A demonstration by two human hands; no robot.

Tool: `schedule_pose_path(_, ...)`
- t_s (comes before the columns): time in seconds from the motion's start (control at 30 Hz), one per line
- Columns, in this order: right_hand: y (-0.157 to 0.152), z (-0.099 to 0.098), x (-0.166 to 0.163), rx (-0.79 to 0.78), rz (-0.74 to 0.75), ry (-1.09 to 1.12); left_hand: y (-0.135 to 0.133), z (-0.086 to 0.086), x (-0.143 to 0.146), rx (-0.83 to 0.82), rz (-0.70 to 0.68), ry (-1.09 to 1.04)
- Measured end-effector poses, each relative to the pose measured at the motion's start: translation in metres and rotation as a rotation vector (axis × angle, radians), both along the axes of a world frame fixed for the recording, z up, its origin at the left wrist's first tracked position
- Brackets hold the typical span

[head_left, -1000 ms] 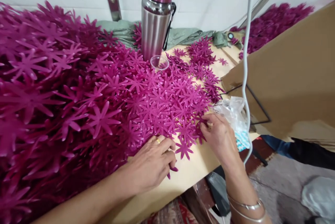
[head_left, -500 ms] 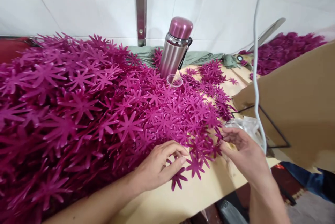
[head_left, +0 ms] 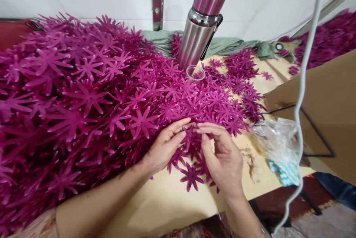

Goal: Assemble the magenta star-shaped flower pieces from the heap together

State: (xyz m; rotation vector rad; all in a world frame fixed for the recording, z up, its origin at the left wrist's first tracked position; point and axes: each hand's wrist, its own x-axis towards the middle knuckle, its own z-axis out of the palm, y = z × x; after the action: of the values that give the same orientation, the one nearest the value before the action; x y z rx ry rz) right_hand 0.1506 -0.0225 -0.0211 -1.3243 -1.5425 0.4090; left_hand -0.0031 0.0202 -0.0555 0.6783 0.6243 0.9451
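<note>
A large heap of magenta star-shaped flower pieces (head_left: 83, 93) covers the left and middle of a pale wooden table (head_left: 172, 201). My left hand (head_left: 164, 145) and my right hand (head_left: 222, 156) meet at the heap's near edge, fingers curled together around a small bunch of flower pieces (head_left: 191, 139) held between them. More loose flower pieces (head_left: 191, 176) lie on the bare table just below my hands.
A steel flask with a pink cap (head_left: 200, 26) stands behind the heap, a small clear cup (head_left: 195, 73) at its foot. A clear plastic bag (head_left: 278, 145) and brown cardboard (head_left: 319, 112) lie to the right. A grey cable (head_left: 302, 93) hangs down in front.
My right hand has moved left from the plastic bag to meet my left hand over the flower pieces. The camera has shifted left and slightly nearer.
</note>
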Motion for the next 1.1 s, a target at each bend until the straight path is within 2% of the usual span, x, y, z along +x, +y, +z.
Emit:
schedule_pose_path(0.1, -0.005, -0.001, 0.009, 0.092, -0.023, -0.152, 0.003, 0.002, -0.001, 0.055, 0.052, 0.016)
schedule_pose_path(0.23, -0.012, -0.017, 0.01, 0.176, 0.184, -0.529, 0.004, 0.0, 0.0, 0.083, 0.083, 0.07)
schedule_pose_path(0.4, -0.019, -0.024, 0.013, 0.215, 0.238, -0.732, 0.002, -0.002, 0.002, 0.098, 0.119, 0.141)
schedule_pose_path(0.6, -0.022, -0.011, 0.02, 0.203, 0.232, -0.731, 0.002, -0.002, 0.001, 0.096, 0.104, 0.146)
schedule_pose_path(0.73, -0.025, -0.007, 0.019, 0.237, 0.11, -0.625, 0.002, -0.001, 0.001, 0.08, 0.091, 0.131)
schedule_pose_path(0.9, -0.027, -0.008, 0.012, 0.185, 0.209, -0.623, 0.002, 0.002, 0.001, 0.127, 0.109, 0.181)
schedule_pose_path(1.1, -0.03, -0.008, 0.008, 0.158, 0.206, -0.66, 0.002, 0.002, 0.0, 0.132, 0.117, 0.222)
